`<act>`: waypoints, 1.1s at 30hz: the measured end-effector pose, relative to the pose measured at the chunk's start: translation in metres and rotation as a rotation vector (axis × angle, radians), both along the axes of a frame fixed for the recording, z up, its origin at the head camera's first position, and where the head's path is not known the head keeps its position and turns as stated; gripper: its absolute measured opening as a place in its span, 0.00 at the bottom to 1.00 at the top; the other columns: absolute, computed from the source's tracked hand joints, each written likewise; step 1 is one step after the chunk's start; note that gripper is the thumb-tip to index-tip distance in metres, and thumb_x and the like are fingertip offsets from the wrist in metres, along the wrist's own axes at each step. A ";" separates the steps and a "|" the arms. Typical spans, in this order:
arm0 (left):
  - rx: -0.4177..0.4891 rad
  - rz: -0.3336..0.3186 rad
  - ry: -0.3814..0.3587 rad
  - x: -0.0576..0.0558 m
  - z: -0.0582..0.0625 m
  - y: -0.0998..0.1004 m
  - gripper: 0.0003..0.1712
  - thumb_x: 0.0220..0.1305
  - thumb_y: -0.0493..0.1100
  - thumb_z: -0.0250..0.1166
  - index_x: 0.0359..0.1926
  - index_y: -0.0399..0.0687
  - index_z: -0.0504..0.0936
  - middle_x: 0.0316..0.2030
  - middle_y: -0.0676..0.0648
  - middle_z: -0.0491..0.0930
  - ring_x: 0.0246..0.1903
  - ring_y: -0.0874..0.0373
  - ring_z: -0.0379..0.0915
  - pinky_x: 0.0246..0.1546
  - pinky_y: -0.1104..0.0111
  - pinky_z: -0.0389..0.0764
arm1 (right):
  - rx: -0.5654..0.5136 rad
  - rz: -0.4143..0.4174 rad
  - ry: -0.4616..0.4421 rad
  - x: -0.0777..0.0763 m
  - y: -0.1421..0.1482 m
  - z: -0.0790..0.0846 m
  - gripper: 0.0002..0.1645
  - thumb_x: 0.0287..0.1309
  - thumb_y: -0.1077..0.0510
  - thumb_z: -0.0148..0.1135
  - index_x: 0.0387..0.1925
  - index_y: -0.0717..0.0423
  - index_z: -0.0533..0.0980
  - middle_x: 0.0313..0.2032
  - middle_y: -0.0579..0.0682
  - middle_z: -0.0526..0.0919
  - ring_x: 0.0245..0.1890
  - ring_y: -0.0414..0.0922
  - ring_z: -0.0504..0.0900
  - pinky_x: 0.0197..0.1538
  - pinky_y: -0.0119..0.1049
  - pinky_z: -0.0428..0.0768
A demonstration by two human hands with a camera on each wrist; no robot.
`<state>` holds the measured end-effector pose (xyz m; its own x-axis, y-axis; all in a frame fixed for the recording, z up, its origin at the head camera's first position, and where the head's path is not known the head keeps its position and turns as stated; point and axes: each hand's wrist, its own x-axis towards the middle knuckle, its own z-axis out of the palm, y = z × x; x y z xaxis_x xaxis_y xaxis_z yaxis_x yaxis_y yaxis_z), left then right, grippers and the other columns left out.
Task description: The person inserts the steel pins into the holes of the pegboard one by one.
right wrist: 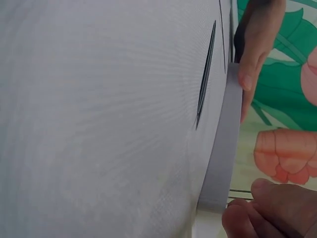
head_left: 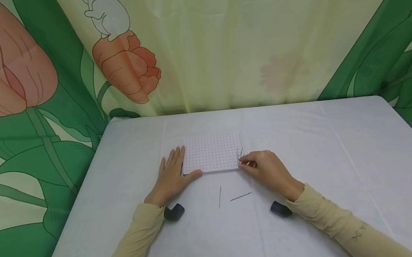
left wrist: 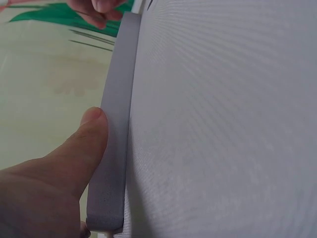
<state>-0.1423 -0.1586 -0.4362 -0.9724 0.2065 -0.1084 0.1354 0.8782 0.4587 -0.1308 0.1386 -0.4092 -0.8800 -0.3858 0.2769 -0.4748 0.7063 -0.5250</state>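
- While the left hand (head_left: 172,176), fingers extended, seemingly braces the pegboard (head_left: 208,153) on the table (head_left: 316,142), the right hand (head_left: 270,170) pinches one of the upright pins (head_left: 240,154).
- Loose pins (head_left: 241,197) lie nearer (for easy reach, I judge).

Smooth matt board (head_left: 212,153), metallic needles (right wrist: 205,75), woven tablecloth (head_left: 306,147)

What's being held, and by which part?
The right hand seems to pinch a thin pin at the white board's near right corner; which part is hidden. The left hand only touches the board.
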 end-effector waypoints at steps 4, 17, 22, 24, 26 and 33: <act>-0.002 0.001 -0.004 0.000 0.000 0.000 0.62 0.61 0.74 0.58 0.80 0.47 0.40 0.79 0.43 0.40 0.79 0.46 0.30 0.75 0.46 0.30 | 0.013 0.001 -0.002 0.003 0.002 0.002 0.07 0.55 0.60 0.72 0.37 0.56 0.88 0.30 0.44 0.88 0.25 0.35 0.78 0.32 0.31 0.77; -0.006 -0.001 -0.001 0.001 0.000 -0.001 0.61 0.61 0.73 0.58 0.80 0.46 0.40 0.79 0.43 0.40 0.79 0.46 0.30 0.75 0.46 0.30 | -0.024 0.187 -0.011 0.016 0.004 0.006 0.05 0.57 0.62 0.70 0.37 0.55 0.87 0.31 0.38 0.85 0.29 0.31 0.78 0.35 0.28 0.80; -0.005 -0.004 0.001 0.001 0.001 0.000 0.61 0.61 0.73 0.58 0.79 0.46 0.40 0.79 0.43 0.40 0.79 0.46 0.30 0.75 0.46 0.31 | 0.020 0.232 -0.048 0.019 0.004 0.005 0.07 0.59 0.58 0.70 0.39 0.53 0.87 0.34 0.36 0.84 0.34 0.33 0.79 0.40 0.30 0.80; -0.003 -0.004 0.003 0.001 0.001 0.000 0.61 0.61 0.73 0.58 0.79 0.46 0.40 0.79 0.42 0.40 0.79 0.46 0.31 0.75 0.46 0.31 | 0.063 0.258 -0.046 0.020 0.004 0.005 0.08 0.59 0.57 0.70 0.40 0.52 0.87 0.36 0.37 0.84 0.38 0.35 0.79 0.43 0.33 0.80; 0.000 -0.002 0.007 0.001 0.001 0.000 0.61 0.61 0.73 0.59 0.79 0.46 0.41 0.79 0.42 0.41 0.79 0.46 0.31 0.75 0.46 0.31 | 0.107 0.284 -0.032 0.021 0.004 0.004 0.08 0.58 0.55 0.71 0.40 0.51 0.87 0.38 0.38 0.84 0.41 0.37 0.78 0.45 0.34 0.80; 0.003 0.001 0.006 0.001 0.001 0.000 0.61 0.61 0.73 0.59 0.79 0.46 0.41 0.79 0.42 0.42 0.79 0.46 0.31 0.75 0.46 0.31 | 0.180 0.352 -0.027 0.026 0.002 0.002 0.07 0.53 0.53 0.74 0.36 0.49 0.87 0.35 0.38 0.83 0.39 0.36 0.75 0.43 0.32 0.80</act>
